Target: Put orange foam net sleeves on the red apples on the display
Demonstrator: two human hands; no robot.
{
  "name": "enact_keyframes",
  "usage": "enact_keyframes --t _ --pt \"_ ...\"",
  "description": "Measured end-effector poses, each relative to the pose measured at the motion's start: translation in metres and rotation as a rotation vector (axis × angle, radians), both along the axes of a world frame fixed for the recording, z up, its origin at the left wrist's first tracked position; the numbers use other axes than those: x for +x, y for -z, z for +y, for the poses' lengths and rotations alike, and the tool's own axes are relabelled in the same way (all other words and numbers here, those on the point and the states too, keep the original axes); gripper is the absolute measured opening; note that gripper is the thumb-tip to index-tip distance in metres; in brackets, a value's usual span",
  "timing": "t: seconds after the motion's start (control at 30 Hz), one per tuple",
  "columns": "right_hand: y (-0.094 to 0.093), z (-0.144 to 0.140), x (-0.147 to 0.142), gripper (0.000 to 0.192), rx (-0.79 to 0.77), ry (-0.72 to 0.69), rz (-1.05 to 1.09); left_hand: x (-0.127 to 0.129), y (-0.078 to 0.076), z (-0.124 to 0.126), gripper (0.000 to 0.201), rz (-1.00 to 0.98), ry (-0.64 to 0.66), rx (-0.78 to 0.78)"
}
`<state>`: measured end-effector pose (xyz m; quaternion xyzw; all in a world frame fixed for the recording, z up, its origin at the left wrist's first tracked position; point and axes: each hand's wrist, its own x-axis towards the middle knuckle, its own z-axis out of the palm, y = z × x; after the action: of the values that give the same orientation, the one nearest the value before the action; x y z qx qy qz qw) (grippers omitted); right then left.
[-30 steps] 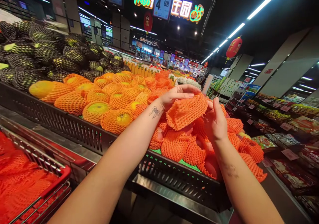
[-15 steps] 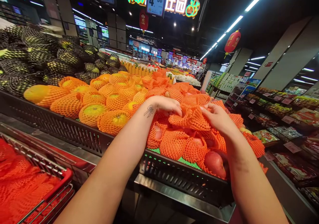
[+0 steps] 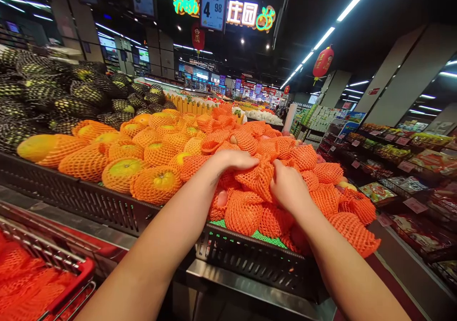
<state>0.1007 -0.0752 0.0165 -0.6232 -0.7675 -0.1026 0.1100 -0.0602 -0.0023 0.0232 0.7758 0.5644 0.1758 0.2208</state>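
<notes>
Both my hands are on one orange-red foam net sleeve [image 3: 260,178] above the pile of apples at the front of the display. My left hand [image 3: 237,160] grips its left side, thumb along the top. From the right, my right hand [image 3: 288,183] pinches the sleeve's edge with curled fingers. Whether fruit sits inside this sleeve I cannot tell. Below lie netted apples [image 3: 243,212], and a bit of pink skin shows through an opening. A black slatted crate edge [image 3: 250,252] with green matting runs in front of them.
Papayas in orange nets [image 3: 157,183] lie to the left, with dark-netted fruit [image 3: 43,87] behind them. At lower left stands a red-handled shopping cart [image 3: 73,283] holding a heap of red nets [image 3: 28,283]. Shelves of packaged goods [image 3: 410,168] line the right side.
My right hand has moved left and down, closer to my left hand, and the sleeve is bunched differently. The bare red apple at the front right is now mostly hidden. The view has shifted slightly.
</notes>
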Motion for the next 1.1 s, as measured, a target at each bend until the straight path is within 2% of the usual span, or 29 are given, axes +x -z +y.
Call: enact_keyframes --t 0.13,0.3,0.6,0.87,1.03,1.1 --pt "0.0 -0.003 -0.001 0.026 0.025 0.017 -0.008 -0.001 -0.006 -0.006 0.031 0.116 0.044 -0.027" --pt "-0.001 -0.002 0.0 0.024 0.052 -0.005 -0.015 -0.009 -0.01 -0.01 0.024 0.142 0.064 -0.006" --pt "-0.004 -0.006 0.001 0.025 0.013 -0.005 -0.003 -0.014 -0.014 -0.025 0.024 -0.13 0.12 -0.174" --pt "-0.003 -0.01 0.004 0.022 -0.018 -0.063 -0.012 -0.01 -0.016 -0.023 0.024 -0.124 0.135 -0.093" --pt "-0.003 -0.007 0.006 0.024 0.115 -0.12 0.041 -0.021 -0.02 -0.027 0.022 -0.088 0.262 -0.208" --pt "-0.002 -0.005 0.007 0.025 0.159 -0.172 0.081 -0.024 -0.021 -0.028 0.034 -0.096 0.334 -0.198"
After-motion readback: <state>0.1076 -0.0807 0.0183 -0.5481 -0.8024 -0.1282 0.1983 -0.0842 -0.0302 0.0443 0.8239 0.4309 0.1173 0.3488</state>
